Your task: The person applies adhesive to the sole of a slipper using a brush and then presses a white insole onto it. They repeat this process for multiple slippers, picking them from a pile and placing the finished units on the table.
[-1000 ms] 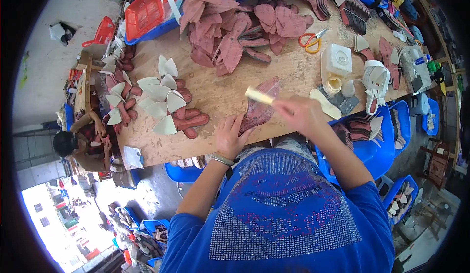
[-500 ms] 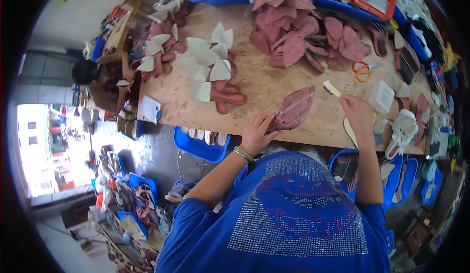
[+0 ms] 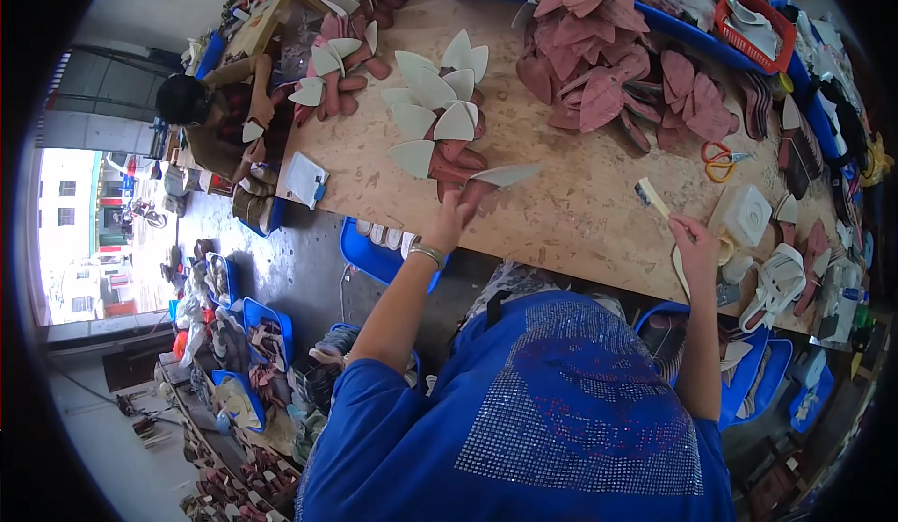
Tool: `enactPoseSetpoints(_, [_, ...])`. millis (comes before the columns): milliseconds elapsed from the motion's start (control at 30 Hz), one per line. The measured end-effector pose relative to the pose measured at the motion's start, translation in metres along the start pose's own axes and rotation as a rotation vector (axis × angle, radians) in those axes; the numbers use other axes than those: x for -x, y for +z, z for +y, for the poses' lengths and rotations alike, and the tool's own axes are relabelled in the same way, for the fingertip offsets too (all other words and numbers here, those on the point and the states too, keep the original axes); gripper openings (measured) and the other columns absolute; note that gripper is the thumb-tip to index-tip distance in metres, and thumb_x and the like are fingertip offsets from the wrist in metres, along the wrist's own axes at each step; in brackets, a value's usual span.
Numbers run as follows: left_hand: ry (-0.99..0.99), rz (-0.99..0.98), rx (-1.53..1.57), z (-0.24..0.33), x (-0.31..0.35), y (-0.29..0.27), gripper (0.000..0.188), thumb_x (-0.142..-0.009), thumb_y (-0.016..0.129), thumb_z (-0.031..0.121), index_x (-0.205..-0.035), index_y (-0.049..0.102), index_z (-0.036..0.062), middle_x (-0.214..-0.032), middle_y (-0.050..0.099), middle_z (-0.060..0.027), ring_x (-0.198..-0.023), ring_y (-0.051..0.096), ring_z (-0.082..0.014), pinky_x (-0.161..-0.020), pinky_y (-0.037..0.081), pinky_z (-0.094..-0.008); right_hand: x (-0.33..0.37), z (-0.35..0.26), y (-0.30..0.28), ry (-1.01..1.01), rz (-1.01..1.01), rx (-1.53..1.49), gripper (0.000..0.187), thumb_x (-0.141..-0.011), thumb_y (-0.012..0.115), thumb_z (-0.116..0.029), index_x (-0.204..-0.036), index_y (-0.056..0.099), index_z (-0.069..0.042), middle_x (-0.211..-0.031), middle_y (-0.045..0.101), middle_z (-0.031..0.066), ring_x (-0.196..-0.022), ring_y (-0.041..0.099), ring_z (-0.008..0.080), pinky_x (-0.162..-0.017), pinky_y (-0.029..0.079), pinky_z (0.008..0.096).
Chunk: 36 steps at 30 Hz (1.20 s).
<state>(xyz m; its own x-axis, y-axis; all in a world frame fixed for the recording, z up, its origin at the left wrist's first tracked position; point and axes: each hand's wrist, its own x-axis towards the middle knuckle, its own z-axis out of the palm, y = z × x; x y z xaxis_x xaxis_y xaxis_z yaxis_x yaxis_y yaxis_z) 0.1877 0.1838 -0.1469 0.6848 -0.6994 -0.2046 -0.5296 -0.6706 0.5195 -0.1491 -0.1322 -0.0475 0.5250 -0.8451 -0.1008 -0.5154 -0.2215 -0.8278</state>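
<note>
My left hand [image 3: 447,223] is at the near end of a row of reddish shoe uppers with off-white pointed tips [image 3: 454,122]. Its fingers are closed on one reddish shoe upper [image 3: 477,195], whose off-white tip [image 3: 508,175] points right over the table. Part of that upper is hidden by the fingers. At the right, my right hand [image 3: 694,244] pinches a small flat brush [image 3: 654,198] by its pale handle, with the dark bristle end pointing up and left. A white square plastic container [image 3: 742,213] stands beyond this hand.
Reddish leaf-shaped pieces [image 3: 599,50] are heaped at the far side. Orange-handled scissors [image 3: 719,161] lie right of them. A white clip-like tool [image 3: 778,283] sits near the right edge. At the left, another person [image 3: 224,115] works beside a second row of uppers [image 3: 334,68].
My left hand has moved left, from holding a reddish upper over the near edge to the row, where an upper with its pale tip showing is in its grasp. My right hand keeps the brush.
</note>
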Motion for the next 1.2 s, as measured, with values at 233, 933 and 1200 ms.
enactPoseSetpoints(233, [-0.082, 0.321, 0.170, -0.057, -0.038, -0.001, 0.025, -0.092, 0.056, 0.018, -0.113, 0.058, 0.0039, -0.108, 0.060, -0.0188, -0.104, 0.057, -0.0377, -0.088, 0.045, -0.0450, 0.022, 0.021, 0.010, 0.118, -0.010, -0.002, 0.021, -0.086, 0.070, -0.018, -0.099, 0.071, -0.002, -0.068, 0.060, -0.0012, -0.064, 0.050, 0.0044, -0.058, 0.040, 0.0209])
enactPoseSetpoints(933, [-0.204, 0.597, -0.097, -0.043, -0.047, 0.023, 0.025, -0.081, 0.068, 0.015, -0.099, 0.053, 0.0056, -0.100, 0.053, -0.0150, -0.101, 0.049, -0.0355, -0.087, 0.041, -0.0460, 0.030, 0.008, 0.019, 0.066, 0.075, 0.054, 0.020, -0.086, 0.070, -0.016, -0.099, 0.072, -0.002, -0.071, 0.063, 0.0003, -0.064, 0.052, 0.0047, -0.060, 0.043, 0.0211])
enactPoseSetpoints(1200, [-0.082, 0.479, -0.168, -0.020, -0.034, 0.010, 0.042, -0.079, 0.071, 0.019, -0.113, 0.052, 0.0058, -0.110, 0.052, -0.0156, -0.108, 0.048, -0.0358, -0.093, 0.040, -0.0455, 0.031, 0.017, 0.013, 0.107, 0.087, 0.030, 0.021, -0.086, 0.070, -0.016, -0.100, 0.071, -0.001, -0.073, 0.065, 0.0012, -0.067, 0.055, 0.0054, -0.063, 0.045, 0.0214])
